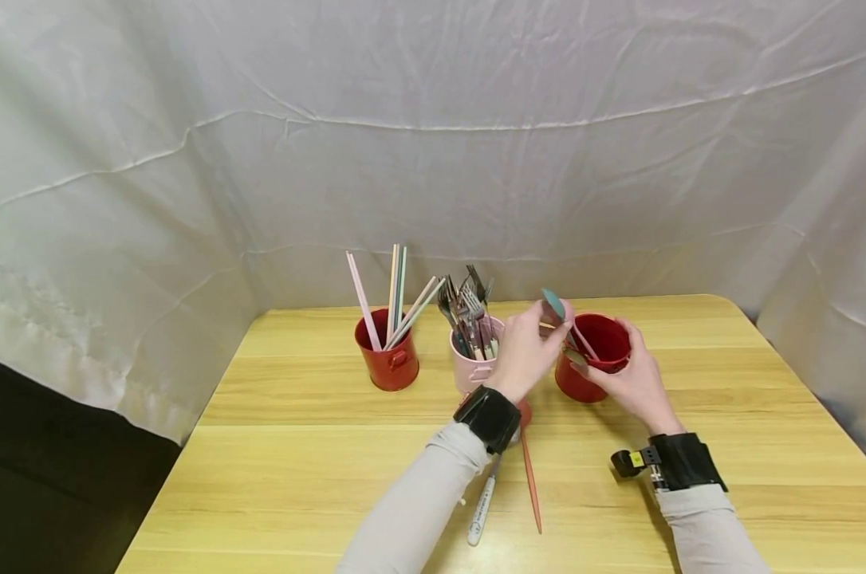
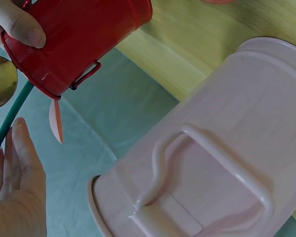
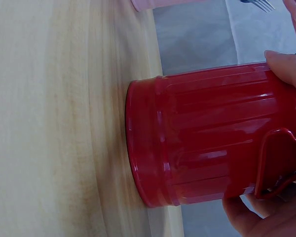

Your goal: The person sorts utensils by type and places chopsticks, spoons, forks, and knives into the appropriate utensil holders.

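Observation:
My left hand point(image 1: 529, 351) pinches a teal spoon point(image 1: 553, 303) just above the mouth of the right-hand red bucket point(image 1: 580, 387). In the left wrist view, the spoon's green handle point(image 2: 12, 113) slants between the fingers toward the bucket's rim. My right hand point(image 1: 637, 383) grips that bucket by its upper side, thumb near the rim and fingers around the far side. A pink spoon point(image 2: 55, 121) sticks out of the bucket. A gold spoon point(image 1: 575, 355) shows at the rim, near the right thumb. The bucket stands upright on the table.
A pink bucket point(image 1: 467, 373) full of forks point(image 1: 470, 299) stands left of the hands. Farther left, another red bucket point(image 1: 393, 373) holds several chopsticks point(image 1: 361, 295). On the wooden table point(image 1: 282, 462) lie an orange-red spoon point(image 1: 530, 478) and a utensil with a white patterned handle point(image 1: 482, 510).

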Demonstrator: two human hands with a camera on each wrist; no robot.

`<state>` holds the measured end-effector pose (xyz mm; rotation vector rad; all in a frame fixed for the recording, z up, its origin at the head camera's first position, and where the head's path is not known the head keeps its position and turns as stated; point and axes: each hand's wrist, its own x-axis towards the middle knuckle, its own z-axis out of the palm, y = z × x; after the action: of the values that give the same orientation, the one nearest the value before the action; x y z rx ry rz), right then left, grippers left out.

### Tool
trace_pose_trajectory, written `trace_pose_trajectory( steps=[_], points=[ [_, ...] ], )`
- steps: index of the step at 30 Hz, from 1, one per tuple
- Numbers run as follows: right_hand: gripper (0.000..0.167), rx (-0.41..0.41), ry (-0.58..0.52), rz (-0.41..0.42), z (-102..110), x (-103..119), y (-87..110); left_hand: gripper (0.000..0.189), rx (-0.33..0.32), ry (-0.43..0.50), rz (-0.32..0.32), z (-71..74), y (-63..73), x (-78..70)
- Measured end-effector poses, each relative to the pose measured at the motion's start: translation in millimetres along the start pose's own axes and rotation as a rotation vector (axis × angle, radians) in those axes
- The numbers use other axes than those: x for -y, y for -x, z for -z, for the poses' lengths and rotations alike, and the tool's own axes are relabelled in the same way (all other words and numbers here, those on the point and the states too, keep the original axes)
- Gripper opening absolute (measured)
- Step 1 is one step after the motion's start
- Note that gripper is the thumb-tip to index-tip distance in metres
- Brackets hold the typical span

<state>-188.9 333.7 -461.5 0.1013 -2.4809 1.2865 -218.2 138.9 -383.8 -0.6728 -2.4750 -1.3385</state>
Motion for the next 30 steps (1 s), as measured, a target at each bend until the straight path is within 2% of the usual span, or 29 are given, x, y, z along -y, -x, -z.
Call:
trace_pose_trajectory(
  steps=[3, 6, 11, 19, 23, 30],
  points=[
    [0.095, 0.003, 0.014, -0.002, 1, -1, 0.3, 0.016, 0.022, -0.074, 0.003, -0.7, 0.1, 1.3],
    [0.095, 0.005, 0.024, -0.004, 0, -1, 0.0, 0.02, 0.076, -0.121, 0.011, -0.8, 1.3, 2.3],
    [0.094, -0.002, 0.009, 0.0, 0, 0, -0.7, 0.032, 0.18, -0.077, 0.068, -0.4, 6.4, 5.0],
    [0.095, 0.009, -0.001, -0.016, 0, 1, -0.6, 0.044, 0.168, -0.002, 0.12, 4.1, 17.8, 13.5],
    [0.095, 0.011, -0.004, -0.021, 0, 1, -1.5, 0.045, 0.181, -0.027, 0.113, 9.1, 26.2, 17.6],
    [0.096, 0.012, -0.026, -0.033, 0, 3, -1.2, 0.036, 0.208, -0.115, 0.048, 18.3, 43.7, 24.4]
  ],
)
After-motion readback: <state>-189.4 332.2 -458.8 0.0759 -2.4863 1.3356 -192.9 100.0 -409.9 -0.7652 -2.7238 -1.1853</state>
